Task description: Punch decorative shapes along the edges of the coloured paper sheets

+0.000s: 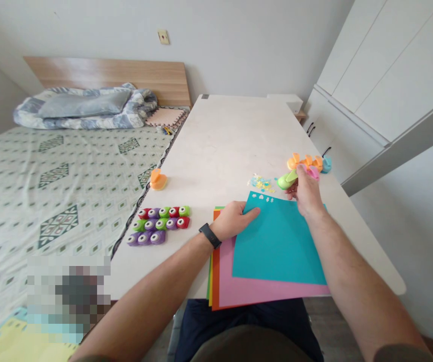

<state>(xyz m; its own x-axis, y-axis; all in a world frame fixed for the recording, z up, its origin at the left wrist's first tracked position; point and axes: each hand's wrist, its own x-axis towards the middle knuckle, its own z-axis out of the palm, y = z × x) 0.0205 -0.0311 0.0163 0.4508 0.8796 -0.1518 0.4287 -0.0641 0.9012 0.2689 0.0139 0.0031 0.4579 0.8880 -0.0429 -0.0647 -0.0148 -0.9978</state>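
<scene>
Green plastic punch (287,180) held in right hand (307,192).

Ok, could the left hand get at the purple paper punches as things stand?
Probably yes: the left hand rests on the teal paper, and the purple paper punches sit close by on the white table, nothing between them.

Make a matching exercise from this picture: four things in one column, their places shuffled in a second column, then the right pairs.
Things:
1 left hand
2 right hand
3 orange craft punch
4 teal paper sheet

Places:
A on the pink sheet
B around a green craft punch
C on the white table, near the bed
D on the teal paper sheet

Pairs: 1-D, 2-B, 3-C, 4-A
</scene>
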